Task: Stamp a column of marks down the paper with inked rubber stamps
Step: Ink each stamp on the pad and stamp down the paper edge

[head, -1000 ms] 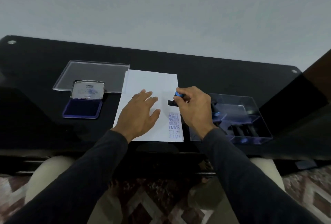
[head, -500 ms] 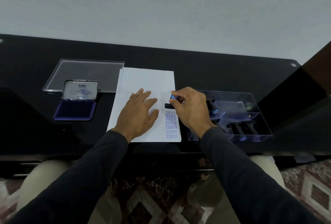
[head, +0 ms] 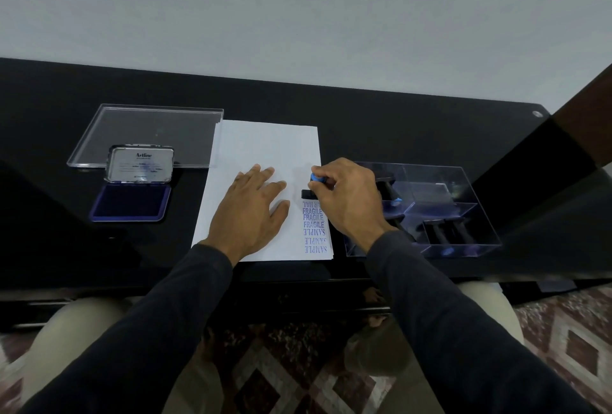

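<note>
While the black desk carries everything, its left part holds a clear flat lid lying toward the far edge, and just in front of that an open ink pad with its metal cover tipped up, the blue pad surface facing upward. Just right of these, near the middle of the desk and reaching its near edge, lies the white paper. On it the left hand rests palm down, fingers straight and slightly spread, pressing the sheet flat and holding nothing.

Along the paper's right edge runs a column of blue marks: SAMPLE prints nearest the desk's near edge, FRAGILE prints above them, and one more print at the top, partly legible. Directly above that top print the black base of the rubber stamp sits against the paper. Its blue-topped handle is pinched by the right hand, thumb and fingertips curled closely round it; whether the base presses fully down cannot be told.

Right of the paper, close to the near edge, a clear compartment tray holds several other dark-handled stamps, lying in its sections, partly hidden behind the right wrist.
</note>
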`<state>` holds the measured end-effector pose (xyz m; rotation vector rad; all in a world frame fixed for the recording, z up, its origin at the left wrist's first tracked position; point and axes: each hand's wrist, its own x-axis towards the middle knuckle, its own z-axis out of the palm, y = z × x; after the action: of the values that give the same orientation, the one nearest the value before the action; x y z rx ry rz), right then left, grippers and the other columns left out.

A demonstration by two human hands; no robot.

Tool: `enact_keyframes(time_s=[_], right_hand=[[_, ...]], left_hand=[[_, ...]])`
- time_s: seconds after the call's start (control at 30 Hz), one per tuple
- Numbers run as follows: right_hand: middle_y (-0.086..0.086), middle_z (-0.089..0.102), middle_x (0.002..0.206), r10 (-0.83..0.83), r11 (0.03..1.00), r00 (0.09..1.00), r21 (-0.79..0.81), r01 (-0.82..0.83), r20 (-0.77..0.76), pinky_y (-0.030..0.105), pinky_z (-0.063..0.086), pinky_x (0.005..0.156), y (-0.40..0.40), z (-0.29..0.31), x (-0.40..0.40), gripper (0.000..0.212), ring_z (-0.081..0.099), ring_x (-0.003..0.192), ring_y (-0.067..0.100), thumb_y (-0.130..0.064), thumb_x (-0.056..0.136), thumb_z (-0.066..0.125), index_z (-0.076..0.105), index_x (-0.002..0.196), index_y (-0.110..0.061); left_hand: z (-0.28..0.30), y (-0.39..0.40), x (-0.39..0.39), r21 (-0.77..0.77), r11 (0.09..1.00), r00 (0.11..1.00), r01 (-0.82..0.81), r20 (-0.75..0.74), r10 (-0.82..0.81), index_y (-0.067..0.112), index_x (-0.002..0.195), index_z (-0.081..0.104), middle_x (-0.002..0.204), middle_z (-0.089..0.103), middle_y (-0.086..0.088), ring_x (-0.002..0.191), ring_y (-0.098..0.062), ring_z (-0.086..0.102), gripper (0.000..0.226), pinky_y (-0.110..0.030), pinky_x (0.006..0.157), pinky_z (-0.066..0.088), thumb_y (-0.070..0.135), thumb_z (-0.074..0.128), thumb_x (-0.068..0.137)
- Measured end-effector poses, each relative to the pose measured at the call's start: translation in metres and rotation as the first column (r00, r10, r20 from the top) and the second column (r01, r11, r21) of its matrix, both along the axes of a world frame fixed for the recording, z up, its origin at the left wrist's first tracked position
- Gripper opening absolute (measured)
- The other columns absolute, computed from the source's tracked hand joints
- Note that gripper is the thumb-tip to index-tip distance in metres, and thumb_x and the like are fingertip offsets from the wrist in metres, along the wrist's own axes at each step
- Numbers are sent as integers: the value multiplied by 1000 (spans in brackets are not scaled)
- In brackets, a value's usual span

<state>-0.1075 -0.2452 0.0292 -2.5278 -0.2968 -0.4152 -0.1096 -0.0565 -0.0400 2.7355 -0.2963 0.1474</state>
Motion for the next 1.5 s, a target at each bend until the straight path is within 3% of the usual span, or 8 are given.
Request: enact_keyframes(time_s=[1.13, 1.37, 1.5], right_hand=[[4, 72, 106, -22, 996, 998, -83, 17, -64, 34, 54, 92, 3, -3, 4, 24, 67, 94, 16, -21, 87, 74, 75, 109, -12], [-3, 71, 106, -27, 989, 989, -150, 5, -144, 24, 46, 91, 0, 6, 11, 15, 61, 101, 14, -23, 86, 74, 77, 99, -16], [-2, 65, 108, -49, 992, 979, -126, 24, -198, 23, 46, 90, -3, 10, 18, 23, 56, 98, 10, -28, 82, 79, 77, 103, -23]], left_hand=[[-3, 1, 1, 9, 1000, 1000, -3, 24, 3, 27, 145, 53, 161, 37, 0, 152, -21, 25, 52, -36, 123, 11, 53, 43, 102], [-2, 0, 1, -14, 1000, 999, 13, 30, -13, 25, 145, 54, 160, 39, -2, 152, -22, 25, 51, -41, 126, 17, 50, 44, 102], [-4, 2, 0, -11, 1000, 1000, 6, 30, -6, 26, 145, 54, 160, 38, -1, 152, -22, 25, 51, -41, 126, 16, 51, 43, 102]])
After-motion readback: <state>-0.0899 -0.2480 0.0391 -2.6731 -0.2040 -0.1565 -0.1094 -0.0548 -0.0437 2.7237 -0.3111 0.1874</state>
